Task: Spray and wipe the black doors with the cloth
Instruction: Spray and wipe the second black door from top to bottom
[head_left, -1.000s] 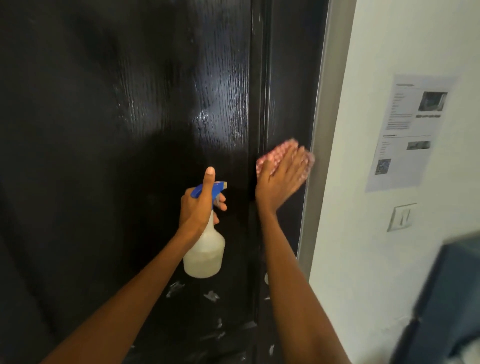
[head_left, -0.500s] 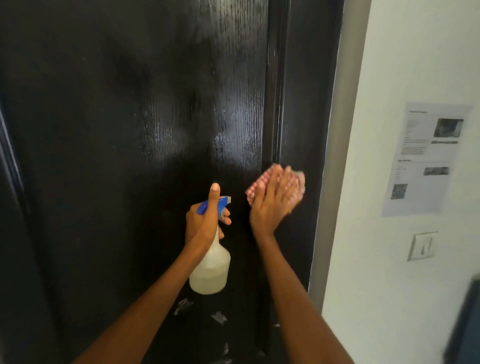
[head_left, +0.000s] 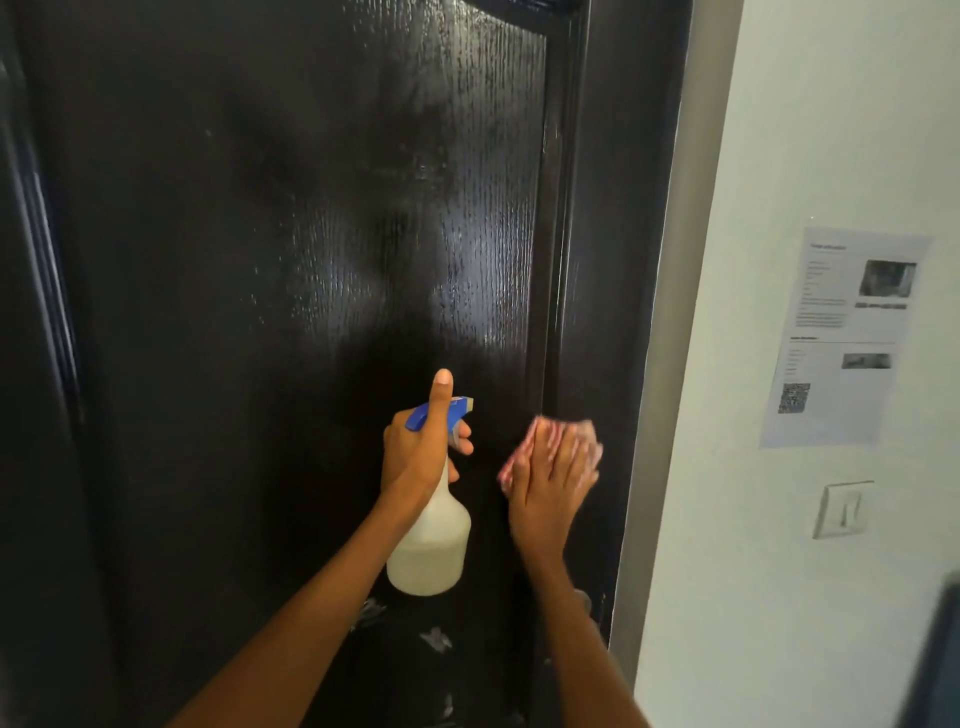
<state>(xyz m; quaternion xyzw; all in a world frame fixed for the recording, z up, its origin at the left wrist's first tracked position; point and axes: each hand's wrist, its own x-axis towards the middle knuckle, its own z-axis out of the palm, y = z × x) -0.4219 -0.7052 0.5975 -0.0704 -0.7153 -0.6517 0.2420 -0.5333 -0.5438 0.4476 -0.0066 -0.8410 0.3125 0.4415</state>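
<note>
A glossy black door fills the left and middle of the view, wet and streaked on its raised panel. My left hand grips the neck of a translucent spray bottle with a blue trigger head, thumb pointing up, just in front of the door. My right hand presses a pink-red cloth flat against the door's right stile, fingers straight. Most of the cloth is hidden under the hand.
A grey metal door frame runs down the right side of the door. On the white wall beyond it hang a printed paper notice and a light switch. A dark blurred object sits at the lower right corner.
My right hand has slid the cloth down the right stile of the door. The left hand keeps its hold on the bottle, and the view has tilted upward.
</note>
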